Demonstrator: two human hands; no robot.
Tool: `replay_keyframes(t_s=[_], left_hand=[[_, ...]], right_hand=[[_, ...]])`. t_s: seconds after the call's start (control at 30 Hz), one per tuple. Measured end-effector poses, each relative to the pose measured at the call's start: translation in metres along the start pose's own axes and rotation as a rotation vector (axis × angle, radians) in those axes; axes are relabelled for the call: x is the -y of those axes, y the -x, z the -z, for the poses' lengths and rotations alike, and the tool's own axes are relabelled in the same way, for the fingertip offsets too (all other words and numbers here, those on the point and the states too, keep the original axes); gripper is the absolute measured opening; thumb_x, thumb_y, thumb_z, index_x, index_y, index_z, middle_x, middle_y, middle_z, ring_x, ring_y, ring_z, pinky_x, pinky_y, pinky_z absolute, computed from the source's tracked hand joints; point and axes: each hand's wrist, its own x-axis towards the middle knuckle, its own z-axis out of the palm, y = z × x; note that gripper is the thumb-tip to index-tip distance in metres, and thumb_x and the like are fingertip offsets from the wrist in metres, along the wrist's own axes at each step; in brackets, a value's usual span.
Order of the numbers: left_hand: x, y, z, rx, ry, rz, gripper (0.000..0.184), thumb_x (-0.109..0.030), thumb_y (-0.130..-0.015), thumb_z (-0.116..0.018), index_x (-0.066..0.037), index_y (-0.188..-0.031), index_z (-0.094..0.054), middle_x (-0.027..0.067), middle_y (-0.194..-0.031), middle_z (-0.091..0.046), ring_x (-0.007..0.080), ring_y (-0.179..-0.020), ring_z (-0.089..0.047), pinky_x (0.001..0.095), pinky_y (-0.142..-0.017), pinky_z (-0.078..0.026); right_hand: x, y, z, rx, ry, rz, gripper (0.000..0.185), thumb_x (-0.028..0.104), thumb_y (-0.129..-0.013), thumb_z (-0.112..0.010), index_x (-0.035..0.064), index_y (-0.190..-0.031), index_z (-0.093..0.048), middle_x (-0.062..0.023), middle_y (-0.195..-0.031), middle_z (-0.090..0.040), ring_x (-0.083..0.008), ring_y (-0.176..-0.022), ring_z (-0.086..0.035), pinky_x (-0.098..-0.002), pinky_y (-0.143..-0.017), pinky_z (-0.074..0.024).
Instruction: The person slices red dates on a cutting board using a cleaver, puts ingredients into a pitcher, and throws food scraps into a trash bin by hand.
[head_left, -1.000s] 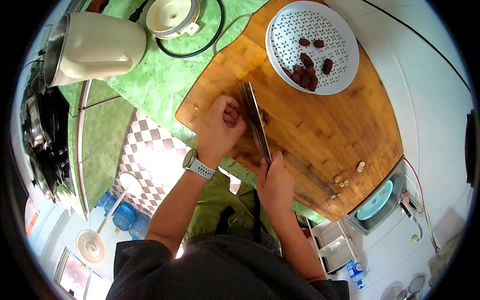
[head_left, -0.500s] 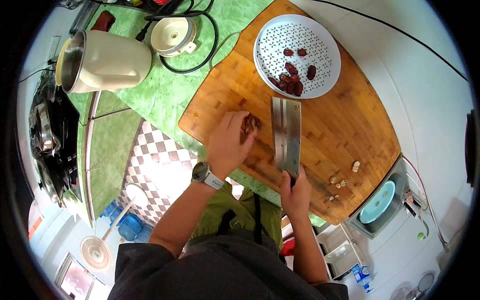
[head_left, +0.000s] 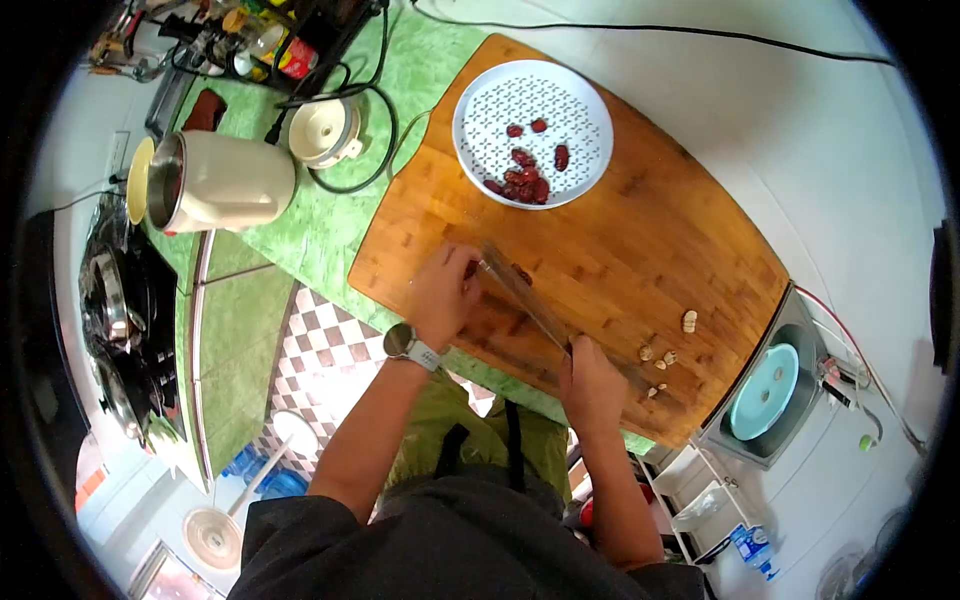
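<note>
My right hand (head_left: pixel 594 385) grips the handle of a cleaver (head_left: pixel 525 298), whose blade is edge-down on the wooden board (head_left: pixel 640 230) and a little blurred. Left of the blade, my left hand (head_left: pixel 443 298) has its fingers curled around a dark red date (head_left: pixel 471 269), partly hidden by them. Another dark piece (head_left: pixel 521 273) lies just right of the blade. A white perforated plate (head_left: pixel 590 130) at the board's far end holds several dates (head_left: pixel 523 185). Several small pale pieces (head_left: pixel 668 356) lie at the board's right.
A cream kettle (head_left: pixel 235 180) and a round cream base (head_left: pixel 323 130) with a black cable stand on the green counter (head_left: pixel 320 225) at left. Bottles (head_left: pixel 280 50) are at the far left. A sink (head_left: pixel 790 350) holding a turquoise basin (head_left: pixel 766 390) adjoins the board's right.
The cleaver swung from lying broad side up, right of the dates, back to my left hand's fingertips. My left fingers curled in. The view shifted, so plate and board appear lower.
</note>
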Motion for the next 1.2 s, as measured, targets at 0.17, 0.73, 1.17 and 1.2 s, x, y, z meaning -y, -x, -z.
replay_keyframes(t_s=[0.17,0.73,1.17,1.2], left_hand=[[0.007,-0.006,0.009,0.037,0.027,-0.069,0.031,0.001,-0.079,-0.073,-0.008,-0.108,-0.065,0.0131,-0.105,-0.063,0.0369,-0.094,-0.066,0.0459,-0.077,-0.055],[0.014,-0.054,0.077,0.415,0.737,0.106,0.016,0.002,-0.097,-0.069,-0.004,-0.111,-0.068,-0.0001,-0.100,-0.069,0.0110,-0.104,-0.066,0.0298,-0.094,-0.056],[-0.023,-0.067,0.074,0.609,0.288,-0.363,0.009,-0.011,-0.086,-0.075,-0.008,-0.095,-0.076,0.0109,-0.094,-0.067,0.0309,-0.087,-0.068,0.0425,-0.079,-0.057],[-0.021,-0.067,0.074,0.591,0.240,-0.403,0.010,-0.011,-0.085,-0.076,-0.009,-0.095,-0.077,0.0111,-0.094,-0.069,0.0313,-0.088,-0.069,0.0435,-0.080,-0.057]], right_hand=[[-0.022,-0.001,0.017,0.000,0.266,0.149,0.021,0.014,-0.086,-0.070,0.0101,-0.105,-0.061,-0.0105,-0.090,-0.067,-0.0314,-0.070,-0.070,-0.0406,-0.057,-0.0573],[-0.023,-0.015,0.060,-0.011,0.436,0.449,0.017,0.015,-0.089,-0.065,0.0094,-0.105,-0.062,-0.0069,-0.086,-0.064,-0.0241,-0.072,-0.071,-0.0388,-0.056,-0.0569],[0.014,-0.045,0.064,-0.044,0.546,0.668,0.019,0.018,-0.089,-0.065,0.0101,-0.106,-0.060,-0.0040,-0.085,-0.065,-0.0202,-0.071,-0.071,-0.0357,-0.056,-0.0571],[0.016,-0.045,0.065,-0.043,0.548,0.673,0.019,0.018,-0.089,-0.065,0.0101,-0.106,-0.060,-0.0040,-0.085,-0.065,-0.0202,-0.071,-0.071,-0.0357,-0.056,-0.0571]])
